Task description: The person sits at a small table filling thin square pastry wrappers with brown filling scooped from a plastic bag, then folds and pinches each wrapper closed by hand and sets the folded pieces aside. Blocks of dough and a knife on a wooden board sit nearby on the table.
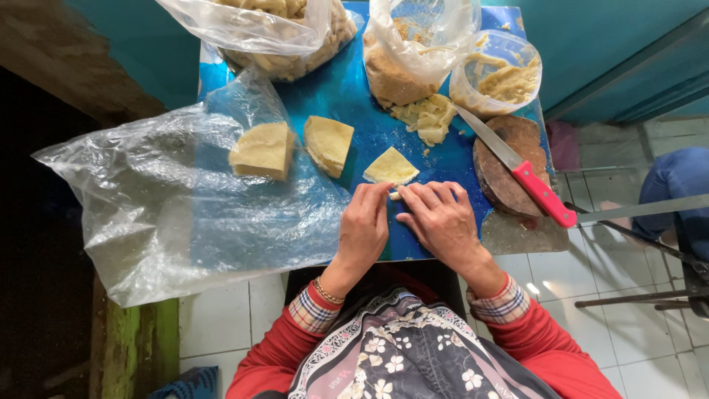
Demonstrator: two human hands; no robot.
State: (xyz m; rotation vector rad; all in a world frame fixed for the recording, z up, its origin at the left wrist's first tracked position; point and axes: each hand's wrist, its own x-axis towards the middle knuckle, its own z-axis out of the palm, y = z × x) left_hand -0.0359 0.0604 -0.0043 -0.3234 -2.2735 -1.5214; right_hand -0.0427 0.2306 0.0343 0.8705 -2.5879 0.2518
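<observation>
Bottom centre of frame: red sleeves with plaid cuffs, floral cloth over lap. Left hand (pixel 363 222) and right hand (pixel 440 214) side by side at lower centre, fingertips meeting on a small pale dough piece (pixel 396 196) — pinched between both, mostly hidden by fingers. Thin bracelet on left wrist. Just above the fingertips, touching or nearly so, a yellow triangular dough sheet (pixel 391 167) flat on the blue tabletop (pixel 354 103). Left of centre: two thicker yellow wedge stacks (pixel 263 151) and (pixel 329 143), the left one lying on a large clear plastic bag (pixel 170 207) spread over the tabletop edge. Right of centre: round wooden cutting board (pixel 509 159) with a red-handled knife (pixel 517 168) laid diagonally across it, handle toward lower right. Centre, farther up: loose pile of pale dough strips (pixel 427 117). Top of frame — two clear plastic bags of filled pieces (pixel 288 33) and (pixel 402 63), plus a clear plastic tub (pixel 505 74) of yellowish filling at upper right.
</observation>
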